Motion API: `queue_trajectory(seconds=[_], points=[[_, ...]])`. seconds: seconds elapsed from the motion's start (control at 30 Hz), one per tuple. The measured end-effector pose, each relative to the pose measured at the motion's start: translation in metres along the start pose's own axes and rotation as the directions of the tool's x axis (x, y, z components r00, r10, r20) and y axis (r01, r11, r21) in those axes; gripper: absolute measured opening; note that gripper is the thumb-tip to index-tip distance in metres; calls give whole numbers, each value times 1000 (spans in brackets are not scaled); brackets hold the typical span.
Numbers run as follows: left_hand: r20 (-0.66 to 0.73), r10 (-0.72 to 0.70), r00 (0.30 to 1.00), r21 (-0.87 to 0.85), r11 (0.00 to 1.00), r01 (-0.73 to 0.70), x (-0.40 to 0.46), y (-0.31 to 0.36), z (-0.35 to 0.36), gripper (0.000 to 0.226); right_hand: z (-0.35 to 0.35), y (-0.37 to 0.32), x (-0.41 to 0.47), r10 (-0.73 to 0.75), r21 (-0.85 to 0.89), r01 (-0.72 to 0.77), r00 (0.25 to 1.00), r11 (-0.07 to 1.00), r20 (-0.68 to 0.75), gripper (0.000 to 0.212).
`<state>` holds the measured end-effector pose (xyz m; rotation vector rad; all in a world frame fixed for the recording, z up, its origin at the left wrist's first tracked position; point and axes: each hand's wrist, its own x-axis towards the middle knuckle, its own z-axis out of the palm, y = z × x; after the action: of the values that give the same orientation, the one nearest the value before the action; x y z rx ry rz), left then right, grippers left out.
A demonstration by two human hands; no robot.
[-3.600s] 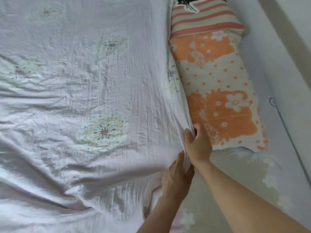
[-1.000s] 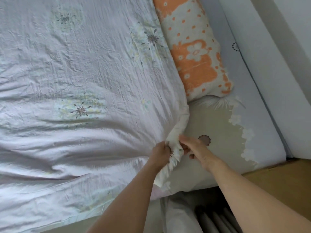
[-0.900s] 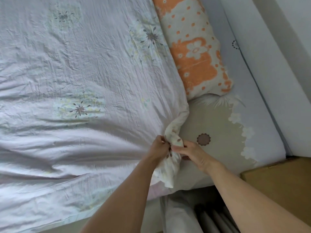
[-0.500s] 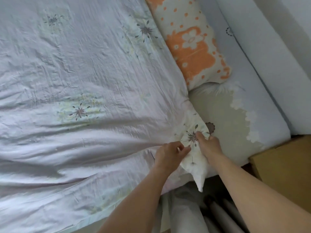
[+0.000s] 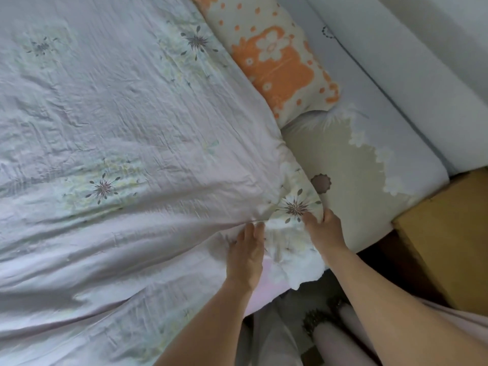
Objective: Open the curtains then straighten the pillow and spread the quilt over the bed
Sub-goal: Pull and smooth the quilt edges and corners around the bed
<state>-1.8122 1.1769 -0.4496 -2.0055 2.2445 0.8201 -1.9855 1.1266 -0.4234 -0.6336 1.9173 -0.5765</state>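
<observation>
The pale lilac quilt (image 5: 126,143) with small flower prints covers most of the bed. Its near corner (image 5: 293,220) lies unfolded at the bed's edge. My left hand (image 5: 247,253) rests flat on the quilt just left of that corner, fingers straight. My right hand (image 5: 323,228) grips the corner's right edge, fingers curled into the fabric. The orange-and-cream flowered pillow (image 5: 280,64) lies at the head of the bed, partly tucked under the quilt's edge.
A beige and pale blue bed sheet (image 5: 353,186) shows to the right of the quilt. A grey padded headboard (image 5: 422,83) runs along the right. A wooden bedside cabinet (image 5: 449,241) stands at the lower right. My legs and slippers are on the floor below.
The bunched quilt corner has been unfolded and laid out flat toward the bed's edge. My left hand let go of it and now lies flat; my right still holds its edge.
</observation>
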Motion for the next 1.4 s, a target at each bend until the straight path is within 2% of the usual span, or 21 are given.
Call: queue_trajectory(seconds=[0.07,0.13,0.23,0.3,0.33,0.4,0.5,0.63,0.8,0.87,0.93,0.97,1.03,1.1,1.17,1.23,1.3,1.4], points=[[63,-44,997,-49,998,47,4,-1,-11,43,0,-2,-2,-62,-204,47,996,978,-66,33],[177,-38,983,-126,990,61,3,2,-15,28,-4,-2,-4,-112,-424,53,987,904,-115,34],[428,41,903,-243,967,72,-12,23,-9,33,-15,0,-4,-151,-626,56,984,778,-99,24],[551,98,828,-259,964,58,-27,40,3,38,-29,9,0,-186,-786,73,981,614,-54,32],[583,116,804,-250,967,42,-32,47,7,41,-38,15,3,-191,-843,73,981,532,-35,35],[605,120,787,-231,973,30,-33,53,12,44,-53,27,6,-193,-884,45,980,465,-51,33],[625,93,775,-228,971,67,-27,54,11,46,-60,35,6,-213,-888,34,974,459,-73,24],[633,67,771,-239,964,113,-28,53,13,49,-58,37,7,-228,-884,32,970,466,-85,23],[632,59,773,-291,942,166,-40,44,21,66,-60,46,10,-180,-856,-10,976,517,-120,20],[613,57,788,-322,929,184,-45,44,25,67,-58,43,8,-166,-825,-33,974,564,-152,25],[611,65,789,-368,905,211,-50,44,28,65,-55,39,1,-262,-834,-3,949,552,-176,35],[608,72,790,-389,895,217,-52,43,28,64,-52,37,-5,-347,-854,52,925,518,-155,39],[579,67,813,-429,873,233,-53,41,28,58,-41,34,-17,-512,-856,248,859,454,-22,38],[519,28,854,-461,851,253,-56,34,24,49,-23,32,-32,-552,-798,446,815,406,175,22],[430,-40,902,-460,850,257,-60,23,17,36,0,32,-47,-486,-728,592,777,347,400,7],[362,-119,925,-420,864,276,-65,7,8,22,25,33,-64,-400,-668,681,725,299,560,10],[338,-203,919,-374,867,329,-75,-16,-1,16,52,32,-79,-317,-634,719,695,285,646,11],[295,-331,896,-358,831,425,-93,-52,-10,18,88,33,-99,-213,-583,767,637,268,741,12]])
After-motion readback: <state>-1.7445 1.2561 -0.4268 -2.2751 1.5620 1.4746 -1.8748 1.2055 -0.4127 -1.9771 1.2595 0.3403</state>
